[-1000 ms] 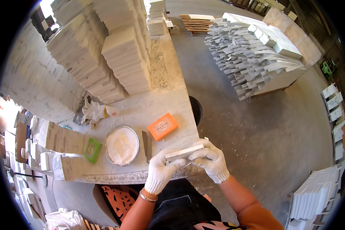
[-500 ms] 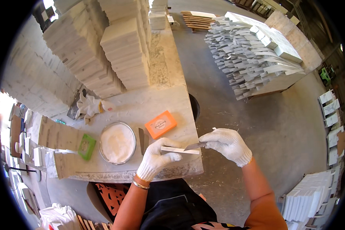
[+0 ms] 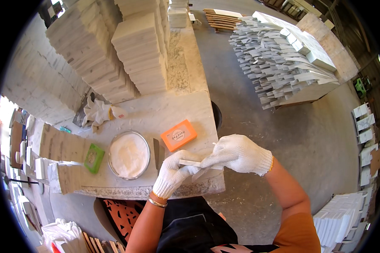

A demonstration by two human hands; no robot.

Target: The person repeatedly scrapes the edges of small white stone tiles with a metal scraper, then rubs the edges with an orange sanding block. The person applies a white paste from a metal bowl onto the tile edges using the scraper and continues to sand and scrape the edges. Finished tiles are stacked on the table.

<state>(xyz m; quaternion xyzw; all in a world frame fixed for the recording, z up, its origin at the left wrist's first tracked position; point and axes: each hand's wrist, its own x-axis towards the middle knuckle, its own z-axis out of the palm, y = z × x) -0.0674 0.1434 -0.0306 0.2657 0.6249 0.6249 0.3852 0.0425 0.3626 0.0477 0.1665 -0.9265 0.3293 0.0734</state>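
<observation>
A thin white stone tile (image 3: 189,162) is gripped edge-on by my gloved left hand (image 3: 169,175), fingers and thumb closed around it above the bench's front edge. My gloved right hand (image 3: 244,155) reaches across the tile's right end, its fingers bent and closed. The flat grey blade held in it is mostly hidden now; a pale thin edge shows below the fingers. Left of my hands sits a round metal bowl (image 3: 148,157) filled with white paste (image 3: 129,155). A dark flat piece (image 3: 156,151) lies beside its right side. Just beyond my left hand rests an orange block (image 3: 178,135).
A green block (image 3: 94,158) lies left of the bowl on the stone-topped bench (image 3: 190,114). Crumpled gloves (image 3: 98,113) are behind it. Tall tile stacks (image 3: 141,55) rise at the back left. Across the floor stands a pile of stone strips (image 3: 278,63).
My right hand has moved left and slightly up over the tile, bringing the blade against or close to it. Its fingers now cover most of the blade. The left hand keeps its hold.
</observation>
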